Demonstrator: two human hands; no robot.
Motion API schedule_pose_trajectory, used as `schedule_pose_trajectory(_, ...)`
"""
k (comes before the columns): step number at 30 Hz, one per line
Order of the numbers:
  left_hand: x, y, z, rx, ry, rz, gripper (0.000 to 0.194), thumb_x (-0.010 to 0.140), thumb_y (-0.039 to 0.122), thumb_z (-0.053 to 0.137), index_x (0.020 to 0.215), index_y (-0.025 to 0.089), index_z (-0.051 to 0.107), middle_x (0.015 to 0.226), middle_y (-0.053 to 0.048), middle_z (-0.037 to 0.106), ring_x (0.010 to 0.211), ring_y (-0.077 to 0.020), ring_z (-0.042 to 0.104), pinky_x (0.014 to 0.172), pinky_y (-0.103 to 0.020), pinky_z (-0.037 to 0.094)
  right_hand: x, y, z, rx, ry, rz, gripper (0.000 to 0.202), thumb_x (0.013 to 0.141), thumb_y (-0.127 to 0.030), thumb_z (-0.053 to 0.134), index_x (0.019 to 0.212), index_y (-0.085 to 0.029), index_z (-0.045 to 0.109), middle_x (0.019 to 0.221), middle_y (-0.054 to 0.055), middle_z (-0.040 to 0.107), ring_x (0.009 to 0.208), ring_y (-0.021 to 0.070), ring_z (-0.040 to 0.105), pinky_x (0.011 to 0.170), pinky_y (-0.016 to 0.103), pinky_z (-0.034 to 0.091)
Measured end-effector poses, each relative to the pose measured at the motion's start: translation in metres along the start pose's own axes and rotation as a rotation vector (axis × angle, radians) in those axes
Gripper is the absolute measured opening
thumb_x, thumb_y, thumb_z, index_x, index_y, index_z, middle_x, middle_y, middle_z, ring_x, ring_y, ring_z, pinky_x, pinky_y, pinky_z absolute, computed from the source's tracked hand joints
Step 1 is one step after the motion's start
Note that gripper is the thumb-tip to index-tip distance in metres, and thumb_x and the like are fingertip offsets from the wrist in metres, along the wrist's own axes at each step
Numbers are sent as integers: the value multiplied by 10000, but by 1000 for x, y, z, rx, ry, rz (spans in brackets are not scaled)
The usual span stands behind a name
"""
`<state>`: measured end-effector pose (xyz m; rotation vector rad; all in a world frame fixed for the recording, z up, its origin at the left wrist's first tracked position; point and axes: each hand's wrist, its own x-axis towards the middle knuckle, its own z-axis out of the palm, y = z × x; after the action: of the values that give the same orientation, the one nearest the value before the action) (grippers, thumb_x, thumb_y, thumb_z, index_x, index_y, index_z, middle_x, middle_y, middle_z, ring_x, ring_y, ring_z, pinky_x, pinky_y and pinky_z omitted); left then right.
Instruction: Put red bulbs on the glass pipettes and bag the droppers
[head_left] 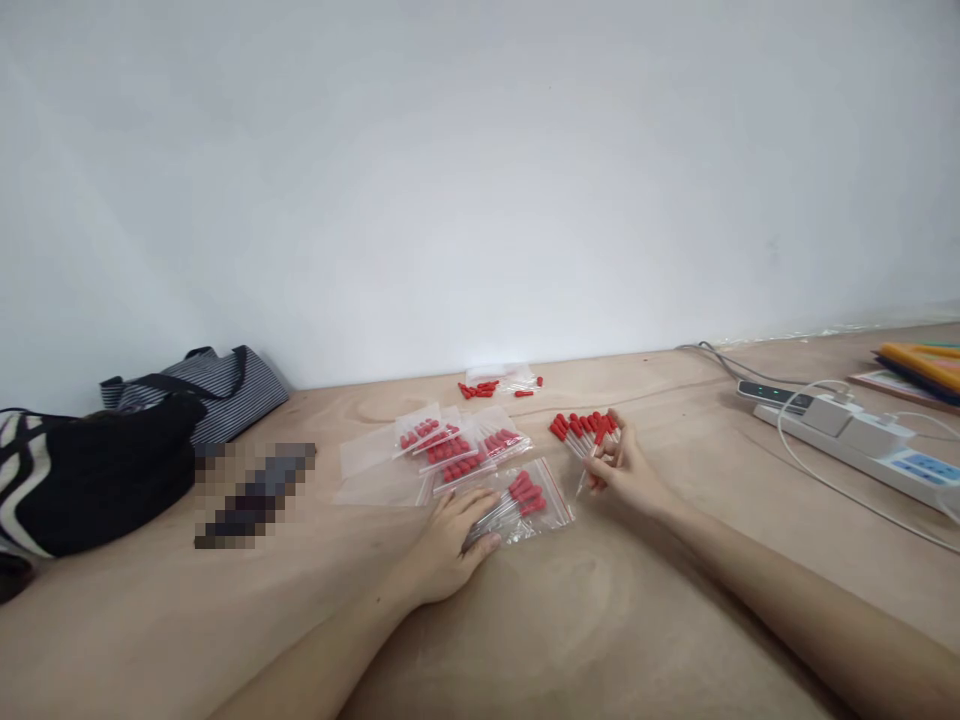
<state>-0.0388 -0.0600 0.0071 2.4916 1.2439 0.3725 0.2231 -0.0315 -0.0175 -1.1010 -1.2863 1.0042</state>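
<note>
My left hand [457,545] rests on the table over the glass ends of several red-bulbed droppers [529,495], with its thumb and fingers on either side of them. These droppers lie at a clear zip bag [559,497]; whether they are inside it is unclear. To the right, my right hand [619,462] pinches one dropper [599,440], its red bulb up and glass tip slanting down. Just behind that hand lies a fanned group of loose droppers [574,424]. Filled zip bags of droppers [454,447] overlap behind my left hand.
Flat clear bags [367,470] lie left of the filled ones. Loose red bulbs [480,389] sit near the wall. A dark pixelated object [259,500], black bag [105,480] and striped bag [240,390] are left. A power strip [847,440] with cables is right.
</note>
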Motion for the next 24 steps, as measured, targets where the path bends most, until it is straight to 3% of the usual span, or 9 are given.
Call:
schedule_pose_trajectory(6, 0, 1, -1, -6, -1, -4, 419, 836, 325, 440, 1243, 231, 412, 1315, -61, 412, 1224, -236, 329, 1027, -482, 210, -6, 2, 18, 113, 84, 75, 651, 639, -425, 630, 1089, -236, 199, 628, -69, 470, 475, 124, 543, 480, 293, 501)
schedule_pose_trajectory(12, 0, 1, 0, 15, -10, -1, 420, 844, 335, 432, 1250, 230, 407, 1320, -64, 405, 1223, -238, 328, 1026, -490, 197, -16, 1, 23, 173, 21, 96, 570, 594, -582, 609, 932, -227, 318, 651, -45, 500, 552, 134, 569, 535, 299, 498)
schedule_pose_trajectory(20, 0, 6, -3, 25, -11, -17, 442, 821, 330, 479, 1246, 229, 413, 1314, -63, 412, 1212, -240, 340, 1018, -464, 231, -18, 2, 15, -98, -47, 29, 384, 511, -466, 718, 615, -176, 489, 521, -50, 488, 459, 72, 412, 428, 215, 335)
schedule_pose_trajectory(24, 1, 6, -2, 31, -15, -31, 447, 822, 337, 475, 1248, 217, 412, 1315, -74, 408, 1214, -246, 337, 1018, -479, 221, -19, 4, 17, -132, -154, 31, 328, 543, -448, 702, 648, -156, 595, 564, -10, 564, 508, 99, 457, 482, 238, 367)
